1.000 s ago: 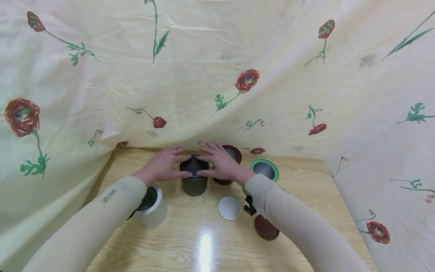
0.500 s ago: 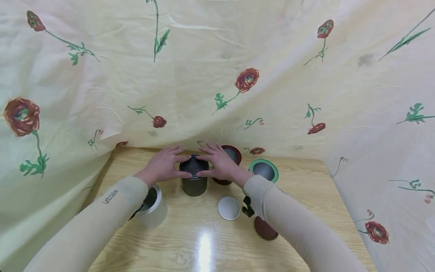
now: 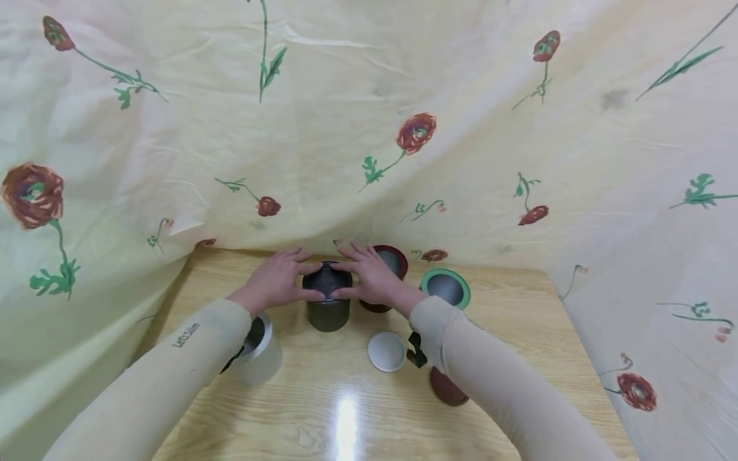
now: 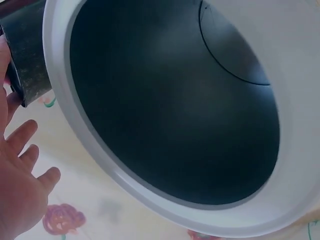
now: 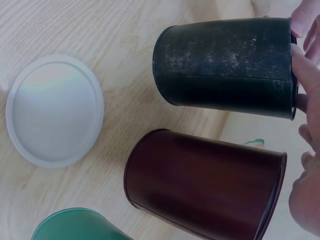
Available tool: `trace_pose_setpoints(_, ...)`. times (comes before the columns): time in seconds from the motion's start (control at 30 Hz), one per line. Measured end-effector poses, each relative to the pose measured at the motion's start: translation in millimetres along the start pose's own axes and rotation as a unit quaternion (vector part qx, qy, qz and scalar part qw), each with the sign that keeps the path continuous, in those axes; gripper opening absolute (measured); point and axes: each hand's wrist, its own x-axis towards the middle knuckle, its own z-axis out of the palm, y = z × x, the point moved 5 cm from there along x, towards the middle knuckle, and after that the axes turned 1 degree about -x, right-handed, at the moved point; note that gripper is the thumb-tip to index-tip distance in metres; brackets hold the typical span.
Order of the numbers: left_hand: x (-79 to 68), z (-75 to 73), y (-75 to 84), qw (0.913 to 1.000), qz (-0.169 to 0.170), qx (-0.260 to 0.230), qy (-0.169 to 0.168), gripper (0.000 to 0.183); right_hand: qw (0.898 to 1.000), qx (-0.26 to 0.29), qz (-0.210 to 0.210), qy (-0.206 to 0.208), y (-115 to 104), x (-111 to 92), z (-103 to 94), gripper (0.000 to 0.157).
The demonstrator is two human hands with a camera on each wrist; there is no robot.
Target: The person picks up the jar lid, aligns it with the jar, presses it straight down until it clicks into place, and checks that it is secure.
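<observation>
A black canister (image 3: 328, 315) stands upright near the back of the table. My left hand (image 3: 277, 278) and right hand (image 3: 371, 275) hold its top from either side. Both thumbs touch the near rim and the index fingers reach round to the far rim. The other fingers spread away behind it. In the right wrist view the black canister (image 5: 225, 67) shows its scuffed wall, with fingertips at the rim. I cannot tell whether a lid sits in its dark top. A dark red canister (image 5: 200, 180) stands beside it, partly behind my right hand.
A white canister (image 3: 262, 368) stands uncovered by my left forearm. A green-rimmed canister (image 3: 461, 282) is partly hidden by my right sleeve. A white lid (image 3: 387, 351) and a dark red lid (image 3: 448, 388) lie on the table (image 3: 277, 422). Flowered cloth (image 3: 323, 147) hangs behind.
Both hands stay at the rim of the black canister, with hardly any movement. The head view has shifted very slightly, and my right forearm now sits a little further left.
</observation>
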Motion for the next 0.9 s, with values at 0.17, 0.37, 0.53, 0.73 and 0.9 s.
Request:
trace_pose_setpoints(0.17,-2.7,1.7,-2.6,0.9999,-0.01,-0.005,-0.001,0.078,1.0,0.001,0.004,-0.001,-1,1,1.3,0.067)
trace_pose_setpoints(0.37,-4.9,2.0,-0.8,0.9998,0.001,0.011,0.017,0.077,1.0,-0.016,-0.015,0.015,-1,-4,-1.4,0.068)
trace_pose_setpoints(0.53,-7.1,-5.8,4.6,0.9989,0.018,0.02,0.039,0.077,0.999,-0.015,-0.029,0.041,-3,-15,-10.7,0.071)
trace_pose_setpoints(0.73,-12.7,-15.5,11.5,0.9983,0.03,0.021,0.046,0.081,0.996,-0.019,-0.062,0.065,-5,-36,-18.0,0.072)
trace_pose_setpoints(0.9,-20.5,-19.3,24.0,0.9979,0.033,0.032,0.044,0.084,0.995,-0.024,-0.069,0.069,-7,-62,-20.0,0.073)
